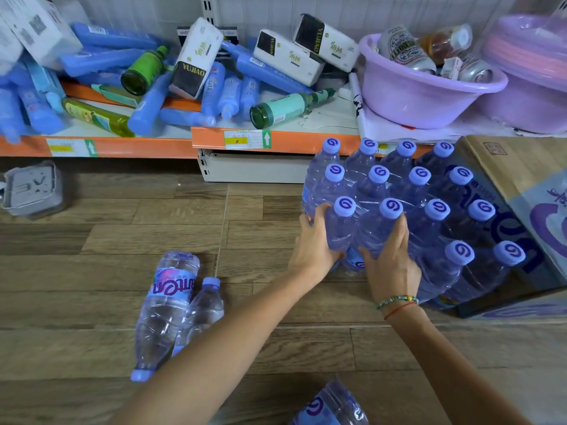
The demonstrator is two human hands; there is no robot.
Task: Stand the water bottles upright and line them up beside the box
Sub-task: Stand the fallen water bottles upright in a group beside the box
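Lying nearest the camera, at the bottom edge, a water bottle (pixel 329 406) rests on its side on the wood-look floor (pixel 92 240), only partly in view. Farther out on the left, two more bottles lie flat and touching: a larger labelled bottle (pixel 165 311) with its cap toward the camera, and a smaller bottle (pixel 204 311) against its right side with its cap pointing away. Both forearms reach forward from the lower edge to the block of upright bottles (pixel 411 204), which stand in rows with lilac caps up, close against the left face of the cardboard box (pixel 518 179). The left hand (pixel 313 250) curls its fingers round the front-left upright bottle (pixel 340 228), thumb at its near side. The right hand (pixel 389 265), with beaded and red thread bracelets (pixel 397 303) at the wrist, grips the neighbouring upright bottle (pixel 380 231), fingers wrapped up its right side. Two further upright bottles stand nearer the camera at the box's front corner. Beyond the block, a low shelf (pixel 276 139) with an orange edge strip carries a jumble of blue bottles (pixel 147 108), green glass bottles (pixel 285 108) and white tissue packs (pixel 196 59), all lying down. To the right on the shelf sits a lilac basin (pixel 423 96) holding cans, with another lilac tub (pixel 534 87) beside it.
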